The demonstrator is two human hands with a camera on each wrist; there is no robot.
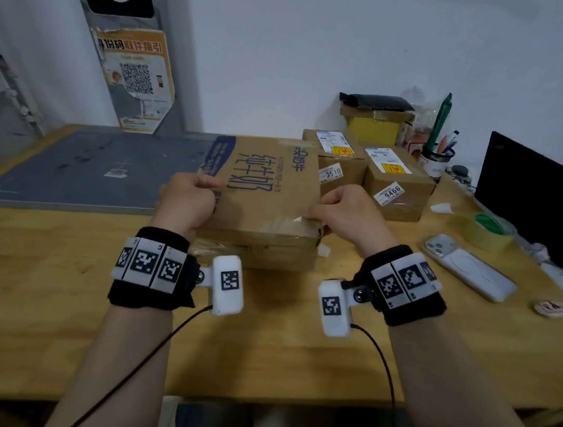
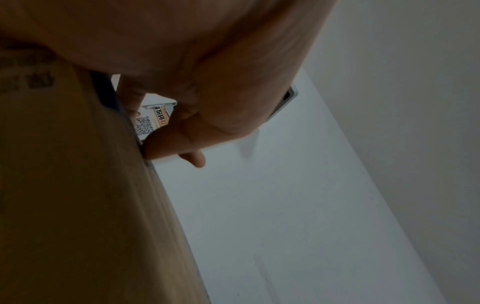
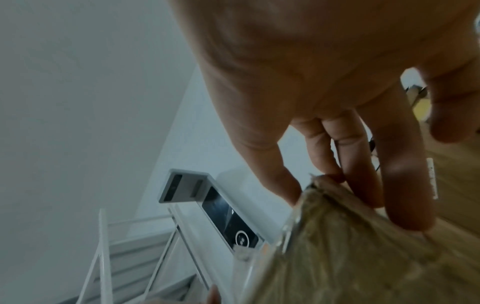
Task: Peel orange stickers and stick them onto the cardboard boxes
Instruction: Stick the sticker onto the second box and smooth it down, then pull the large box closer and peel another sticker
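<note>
A large flat cardboard box (image 1: 268, 191) with blue print lies across the middle of the wooden table (image 1: 59, 295). My left hand (image 1: 190, 196) grips its left edge with curled fingers, and my right hand (image 1: 340, 212) grips its right edge near a taped corner. In the left wrist view the fingers (image 2: 168, 144) curl against the box side (image 2: 64, 185). The right wrist view has the fingers (image 3: 405, 185) over the taped box corner (image 3: 337, 246). Behind stand two smaller boxes (image 1: 341, 171) (image 1: 400, 195), each carrying an orange sticker (image 1: 342, 151) (image 1: 394, 169) on top.
A grey cutting mat (image 1: 88, 167) covers the table's left. To the right lie a phone (image 1: 467, 265), a tape roll (image 1: 488, 231) and a black monitor (image 1: 535, 203). A pen cup (image 1: 436, 159) and a yellow-fronted box (image 1: 374, 127) stand by the wall.
</note>
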